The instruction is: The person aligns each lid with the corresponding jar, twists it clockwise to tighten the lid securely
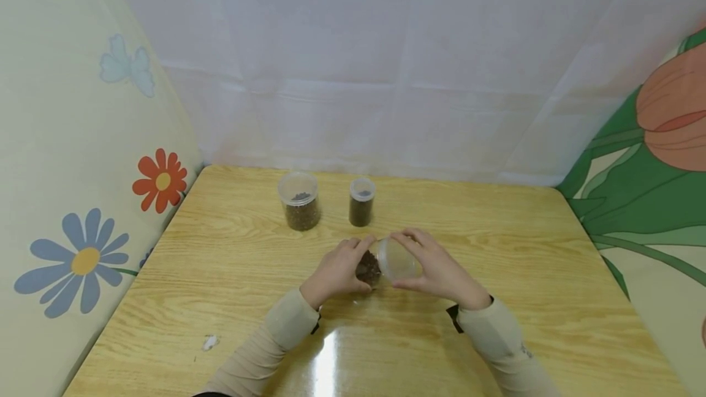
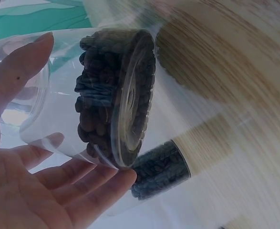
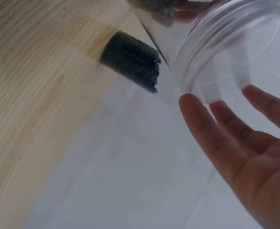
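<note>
My left hand (image 1: 337,271) grips a clear plastic jar (image 2: 66,95) low on its side, thumb across the near wall and fingers round the far one. Dark brown beans (image 1: 368,268) fill the lower part of it. The jar leans to the right in the head view. At its upper end my right hand (image 1: 441,271) holds the clear, ridged lid (image 3: 225,62), fingers and thumb spread round the rim. Whether the lid sits on the threads cannot be made out. In the left wrist view the jar's base faces the tabletop.
Behind the hands stand a wide clear jar (image 1: 302,210) and a slimmer jar (image 1: 361,210), both partly filled with dark contents. The wood-grain table (image 1: 248,287) meets a white cloth backdrop (image 1: 353,78). A small white patch (image 1: 210,342) marks the table at front left.
</note>
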The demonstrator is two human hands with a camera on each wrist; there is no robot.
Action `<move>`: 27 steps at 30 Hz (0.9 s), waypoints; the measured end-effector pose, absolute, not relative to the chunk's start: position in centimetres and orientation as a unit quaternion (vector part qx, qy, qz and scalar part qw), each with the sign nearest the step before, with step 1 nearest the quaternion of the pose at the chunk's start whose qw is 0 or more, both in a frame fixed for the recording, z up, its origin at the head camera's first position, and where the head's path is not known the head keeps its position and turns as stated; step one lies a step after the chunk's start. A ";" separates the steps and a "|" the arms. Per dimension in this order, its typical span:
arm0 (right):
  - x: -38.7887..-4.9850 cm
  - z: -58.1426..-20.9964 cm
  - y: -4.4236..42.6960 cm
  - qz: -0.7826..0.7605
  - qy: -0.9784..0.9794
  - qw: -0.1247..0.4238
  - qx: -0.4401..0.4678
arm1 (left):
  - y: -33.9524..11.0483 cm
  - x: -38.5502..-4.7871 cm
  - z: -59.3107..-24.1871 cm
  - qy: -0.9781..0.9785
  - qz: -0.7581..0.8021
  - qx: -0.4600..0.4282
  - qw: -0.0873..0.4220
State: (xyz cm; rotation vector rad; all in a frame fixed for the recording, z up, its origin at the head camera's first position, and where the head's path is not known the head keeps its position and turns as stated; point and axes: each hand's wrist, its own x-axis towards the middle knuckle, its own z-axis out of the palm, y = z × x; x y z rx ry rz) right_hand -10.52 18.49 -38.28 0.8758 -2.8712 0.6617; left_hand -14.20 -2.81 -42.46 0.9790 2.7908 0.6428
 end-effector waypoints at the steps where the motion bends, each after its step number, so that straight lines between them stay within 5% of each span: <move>1: -10.5 -38.2 18.5 0.214 -0.934 0.034 0.286 | -2.8 -14.2 -42.5 0.921 0.212 0.323 0.058; 16: -11.2 -38.5 19.1 0.216 -0.892 0.051 0.393 | -3.1 -14.4 -42.7 0.917 0.226 0.322 0.069; 27: -11.2 -38.5 18.9 0.213 -0.910 0.039 0.353 | -3.1 -14.4 -42.7 0.918 0.222 0.322 0.067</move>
